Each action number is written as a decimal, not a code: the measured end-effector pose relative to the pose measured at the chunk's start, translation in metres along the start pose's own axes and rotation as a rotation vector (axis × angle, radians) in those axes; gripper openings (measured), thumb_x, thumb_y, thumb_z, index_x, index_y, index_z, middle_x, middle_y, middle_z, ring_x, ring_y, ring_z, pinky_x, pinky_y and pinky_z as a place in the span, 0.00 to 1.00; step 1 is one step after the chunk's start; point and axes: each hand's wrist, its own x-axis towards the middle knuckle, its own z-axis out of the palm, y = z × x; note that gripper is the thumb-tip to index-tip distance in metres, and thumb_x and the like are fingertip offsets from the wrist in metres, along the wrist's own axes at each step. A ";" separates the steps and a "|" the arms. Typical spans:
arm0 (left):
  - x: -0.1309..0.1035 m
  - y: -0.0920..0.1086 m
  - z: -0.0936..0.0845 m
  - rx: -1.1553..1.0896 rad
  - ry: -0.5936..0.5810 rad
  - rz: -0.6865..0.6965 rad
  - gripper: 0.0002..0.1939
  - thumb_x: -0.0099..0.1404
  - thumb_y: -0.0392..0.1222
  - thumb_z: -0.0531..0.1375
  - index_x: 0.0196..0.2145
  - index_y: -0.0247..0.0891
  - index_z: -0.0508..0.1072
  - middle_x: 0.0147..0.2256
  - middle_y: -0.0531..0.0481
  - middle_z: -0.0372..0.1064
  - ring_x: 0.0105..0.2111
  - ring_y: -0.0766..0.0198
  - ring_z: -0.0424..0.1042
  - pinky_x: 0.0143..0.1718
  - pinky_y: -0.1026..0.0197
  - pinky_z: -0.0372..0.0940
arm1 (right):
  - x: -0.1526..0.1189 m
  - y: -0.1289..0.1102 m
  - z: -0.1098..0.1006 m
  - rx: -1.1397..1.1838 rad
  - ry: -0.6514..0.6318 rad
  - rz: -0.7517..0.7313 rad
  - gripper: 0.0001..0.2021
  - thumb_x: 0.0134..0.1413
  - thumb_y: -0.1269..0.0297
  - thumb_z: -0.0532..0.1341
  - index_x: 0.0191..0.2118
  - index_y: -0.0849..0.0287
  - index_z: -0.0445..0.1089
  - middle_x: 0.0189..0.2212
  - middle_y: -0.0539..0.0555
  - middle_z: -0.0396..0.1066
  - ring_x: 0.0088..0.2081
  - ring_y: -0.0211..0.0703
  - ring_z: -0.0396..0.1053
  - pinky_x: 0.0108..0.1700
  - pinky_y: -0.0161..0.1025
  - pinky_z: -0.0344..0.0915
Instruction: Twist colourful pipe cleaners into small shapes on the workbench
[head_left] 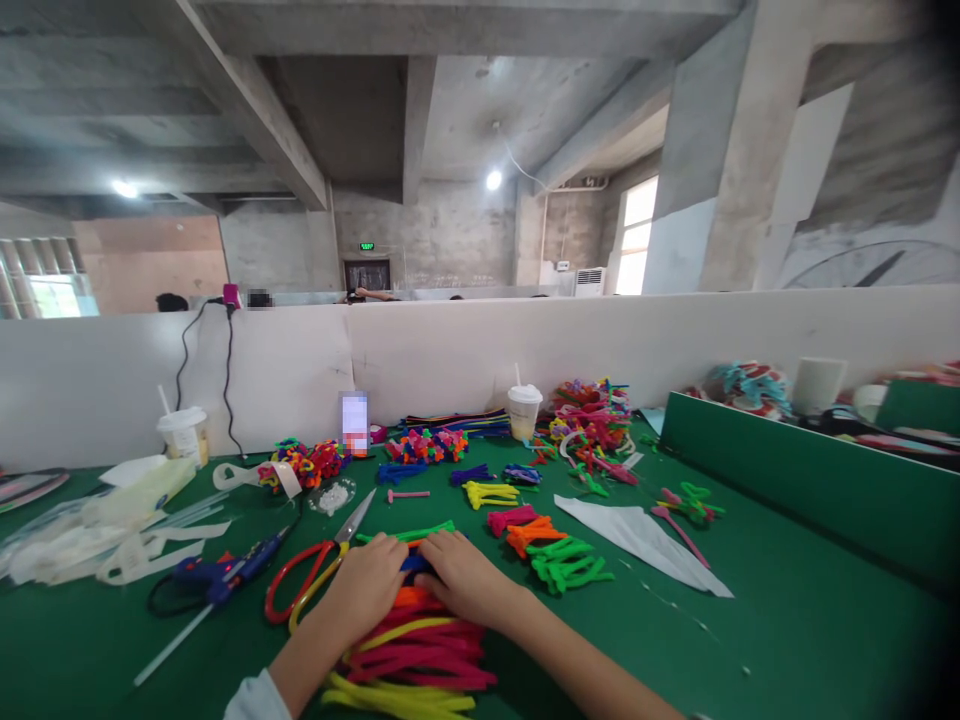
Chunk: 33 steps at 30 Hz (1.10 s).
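Observation:
My left hand (376, 575) and my right hand (466, 572) lie side by side at the table's near middle, with fingers curled over a few blue pipe cleaners (415, 566). Exactly what the fingertips pinch is partly hidden. Below my hands lies a pile of red pipe cleaners (427, 655), with orange and yellow ones (397, 697) around it. Green pipe cleaners (442, 529) show just beyond my fingers. Scissors (322, 565) with red and yellow handles lie against my left wrist. Right of my hands are bent bundles in pink, orange (534, 535) and green (570, 566).
A blue glue gun (232, 575) with a glue stick lies at left, beside plastic bags (67, 530). Drink cups (523, 412) and heaps of coloured pieces (589, 420) line the white partition (480, 345). White paper (637, 535) and a green divider (795, 470) are at right.

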 end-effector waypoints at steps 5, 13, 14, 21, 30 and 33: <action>0.001 0.005 0.000 0.102 0.014 -0.107 0.14 0.62 0.33 0.45 0.43 0.35 0.65 0.35 0.42 0.69 0.37 0.56 0.69 0.34 0.57 0.64 | 0.002 0.003 0.004 -0.055 0.048 0.027 0.05 0.55 0.69 0.51 0.34 0.61 0.63 0.32 0.55 0.68 0.35 0.42 0.64 0.35 0.36 0.56; 0.001 -0.004 0.001 0.100 0.005 -0.155 0.15 0.64 0.44 0.46 0.39 0.36 0.69 0.33 0.42 0.71 0.34 0.54 0.70 0.33 0.55 0.64 | 0.001 0.012 -0.002 -0.098 0.034 0.095 0.06 0.56 0.69 0.50 0.36 0.59 0.62 0.32 0.53 0.69 0.33 0.40 0.66 0.29 0.33 0.55; 0.001 -0.005 0.002 0.093 0.002 -0.145 0.14 0.64 0.42 0.46 0.39 0.35 0.69 0.33 0.42 0.71 0.35 0.54 0.70 0.34 0.55 0.63 | 0.000 0.012 -0.003 -0.089 0.036 0.098 0.06 0.56 0.67 0.50 0.37 0.59 0.62 0.32 0.53 0.69 0.34 0.40 0.66 0.30 0.33 0.55; 0.000 -0.004 0.006 0.051 0.044 -0.041 0.11 0.61 0.41 0.50 0.38 0.37 0.68 0.38 0.45 0.68 0.41 0.53 0.65 0.37 0.53 0.63 | 0.000 0.010 -0.001 -0.031 -0.019 0.048 0.09 0.50 0.61 0.56 0.37 0.59 0.65 0.34 0.54 0.69 0.37 0.42 0.65 0.34 0.34 0.57; 0.002 -0.001 0.013 0.056 0.007 -0.005 0.11 0.59 0.33 0.49 0.38 0.34 0.68 0.39 0.43 0.67 0.43 0.54 0.64 0.39 0.54 0.63 | 0.002 0.008 0.006 -0.089 0.012 0.016 0.05 0.52 0.68 0.54 0.36 0.61 0.64 0.35 0.55 0.66 0.38 0.43 0.63 0.39 0.37 0.56; 0.004 0.000 0.014 0.095 -0.001 -0.038 0.16 0.58 0.27 0.46 0.41 0.33 0.66 0.38 0.41 0.67 0.41 0.54 0.65 0.37 0.55 0.63 | 0.001 0.007 0.005 -0.142 0.067 0.026 0.05 0.53 0.70 0.53 0.37 0.61 0.62 0.37 0.56 0.65 0.40 0.45 0.61 0.40 0.39 0.56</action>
